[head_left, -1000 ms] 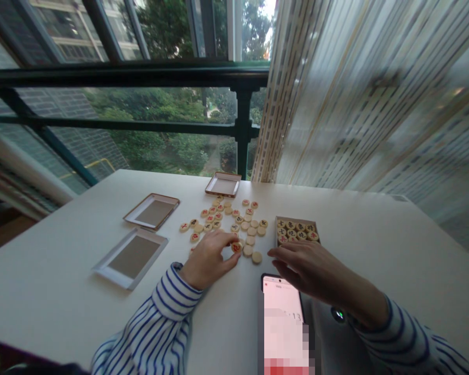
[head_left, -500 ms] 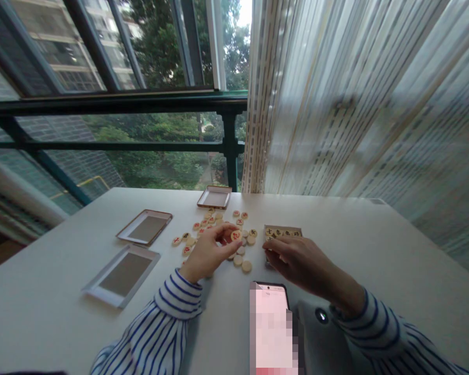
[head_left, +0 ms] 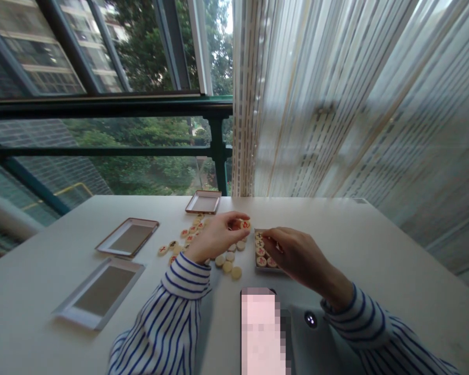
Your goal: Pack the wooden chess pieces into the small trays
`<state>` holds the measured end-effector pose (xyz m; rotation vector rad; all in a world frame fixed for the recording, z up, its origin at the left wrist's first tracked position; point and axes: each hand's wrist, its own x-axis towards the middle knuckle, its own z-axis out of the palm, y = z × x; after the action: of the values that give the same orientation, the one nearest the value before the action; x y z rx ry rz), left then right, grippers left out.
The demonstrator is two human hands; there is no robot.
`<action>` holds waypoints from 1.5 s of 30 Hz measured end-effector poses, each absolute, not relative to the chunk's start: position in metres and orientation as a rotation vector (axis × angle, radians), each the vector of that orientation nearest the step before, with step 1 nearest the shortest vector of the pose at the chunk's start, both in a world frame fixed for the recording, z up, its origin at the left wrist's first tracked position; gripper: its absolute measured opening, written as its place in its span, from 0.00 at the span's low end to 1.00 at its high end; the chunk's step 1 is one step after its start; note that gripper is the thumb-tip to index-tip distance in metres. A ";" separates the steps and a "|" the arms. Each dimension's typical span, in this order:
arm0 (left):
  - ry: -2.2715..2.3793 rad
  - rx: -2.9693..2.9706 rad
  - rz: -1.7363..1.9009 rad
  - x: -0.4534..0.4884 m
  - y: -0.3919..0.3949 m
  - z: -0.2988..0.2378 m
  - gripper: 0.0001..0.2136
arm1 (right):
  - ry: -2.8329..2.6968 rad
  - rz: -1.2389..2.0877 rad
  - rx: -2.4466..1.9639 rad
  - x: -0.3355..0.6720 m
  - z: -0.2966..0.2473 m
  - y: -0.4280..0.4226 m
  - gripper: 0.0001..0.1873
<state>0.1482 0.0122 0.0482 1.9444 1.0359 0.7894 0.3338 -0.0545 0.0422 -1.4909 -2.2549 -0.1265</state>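
Chess piece (head_left: 245, 225), red-marked, is pinched by the left hand (head_left: 214, 240) just beside the box (head_left: 255, 255). Right hand (head_left: 293, 252) is curled on the box; any hold cannot be told. Packing is judged underway: a free slot must be found.

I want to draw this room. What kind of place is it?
Likely a home balcony room: a white table by tall windows with a railing, striped curtains, and wooden game pieces spread out.
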 end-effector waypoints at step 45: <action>0.861 1.195 0.839 0.196 0.002 0.016 0.09 | -2.298 0.089 -1.361 0.361 0.043 -0.040 0.15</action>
<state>0.1964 0.0019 0.0160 1.1954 0.8613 0.8387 0.3607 -0.0405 0.0433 -1.3610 -2.2977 0.0893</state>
